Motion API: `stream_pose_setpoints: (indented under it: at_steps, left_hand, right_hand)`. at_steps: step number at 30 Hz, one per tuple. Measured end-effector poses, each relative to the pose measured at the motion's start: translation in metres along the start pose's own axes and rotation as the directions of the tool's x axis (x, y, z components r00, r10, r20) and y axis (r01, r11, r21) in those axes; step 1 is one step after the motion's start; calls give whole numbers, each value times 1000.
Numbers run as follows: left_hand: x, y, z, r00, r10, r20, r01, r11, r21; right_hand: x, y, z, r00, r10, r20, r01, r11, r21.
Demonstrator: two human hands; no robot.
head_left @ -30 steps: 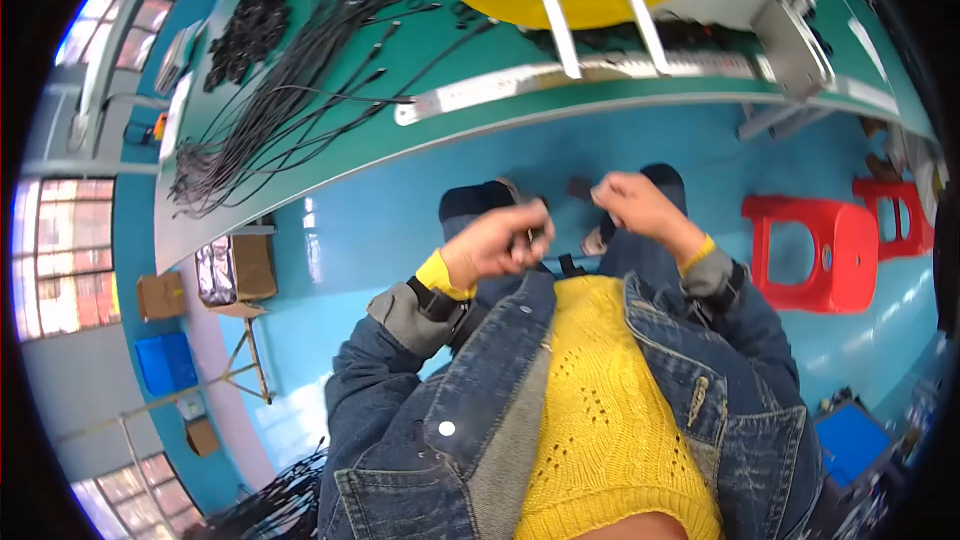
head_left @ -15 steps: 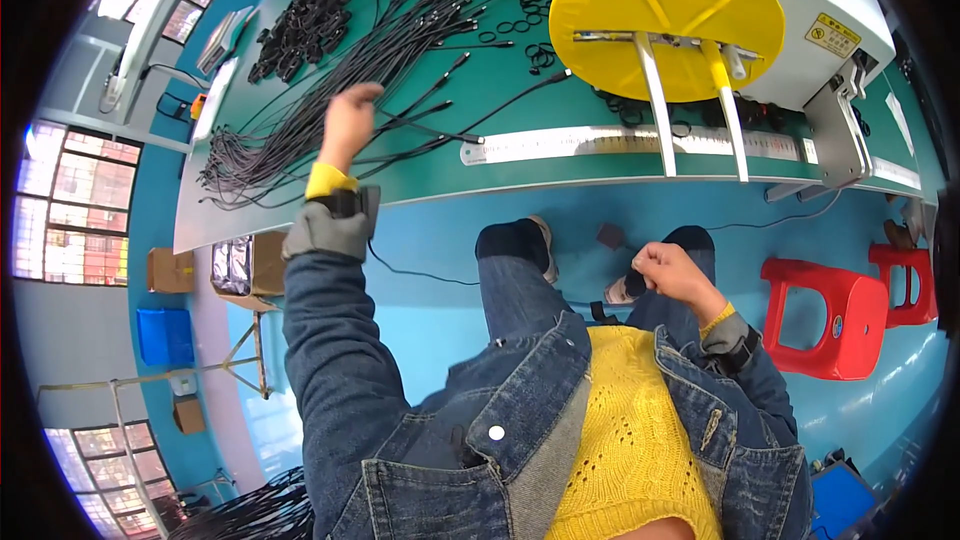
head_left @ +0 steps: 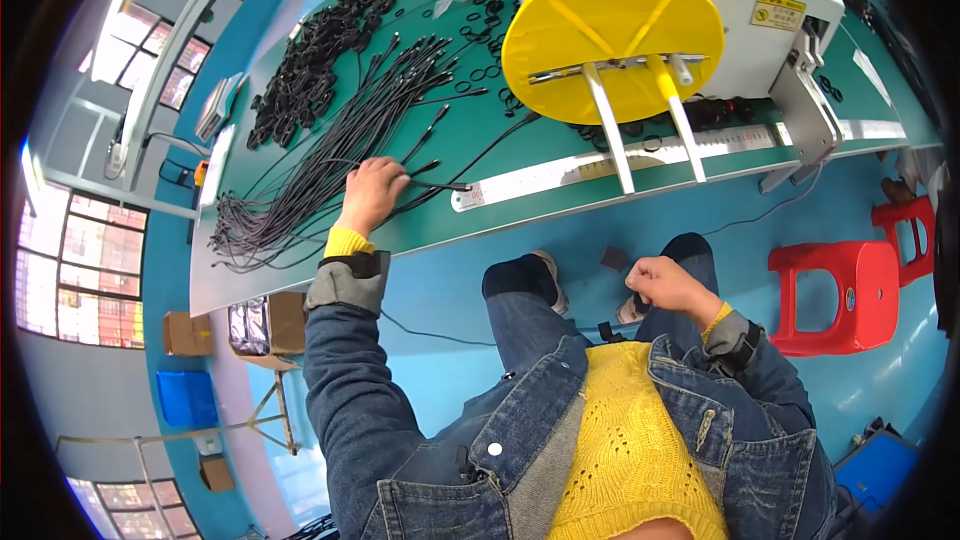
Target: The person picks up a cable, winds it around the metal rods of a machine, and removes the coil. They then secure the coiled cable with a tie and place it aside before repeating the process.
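Note:
Black cables (head_left: 310, 165) with small metal-tipped plugs lie in a long bundle on the green table, several of them set apart on the right. My left hand (head_left: 372, 192) rests at the right side of this bundle, its fingers bent and closed around a black cable (head_left: 438, 185) whose plug end sticks out to the right. What lies under the palm is hidden. My right hand (head_left: 672, 285) is held over my lap, off the table, curled with the thumb against the fingers; nothing shows in it.
A white machine (head_left: 720, 0) with a yellow disc (head_left: 610, 15) and two projecting rods stands at the right. A steel ruler (head_left: 560, 175) lies along the table's front edge. Beyond the cables are a heap of black pieces (head_left: 320, 70) and scattered black rings. Red stools (head_left: 865, 290) stand right.
My left hand has come down onto the cables and its fingers have closed. My right hand stays curled over my lap. The whole view has tilted and shifted slightly.

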State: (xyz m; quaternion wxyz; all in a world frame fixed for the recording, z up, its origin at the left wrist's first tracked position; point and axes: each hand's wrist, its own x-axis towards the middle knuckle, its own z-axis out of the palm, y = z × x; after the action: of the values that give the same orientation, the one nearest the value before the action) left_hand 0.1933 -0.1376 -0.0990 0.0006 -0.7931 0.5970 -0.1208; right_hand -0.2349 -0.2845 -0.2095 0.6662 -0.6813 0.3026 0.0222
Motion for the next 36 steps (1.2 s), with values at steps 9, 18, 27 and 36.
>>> stream_pose_setpoints:
  at_steps: [9,18,27,36]
  left_hand:
    - [-16,-16,-26,959,55,-279,-101,983,-155]
    - [-16,127,-134,838,61,-543,-323,857,-402]
    - [-15,229,-170,689,340,-640,-668,640,-380]
    - [-10,297,-185,588,201,-783,-726,557,-403]
  right_hand:
    - [-20,-6,-6,995,-36,-90,39,999,26]
    - [-88,-130,-15,220,-910,-351,570,412,-711]
    - [-114,-150,-38,48,-998,-49,200,58,-978]
    - [-105,-127,-60,-17,-918,-397,330,370,-869]
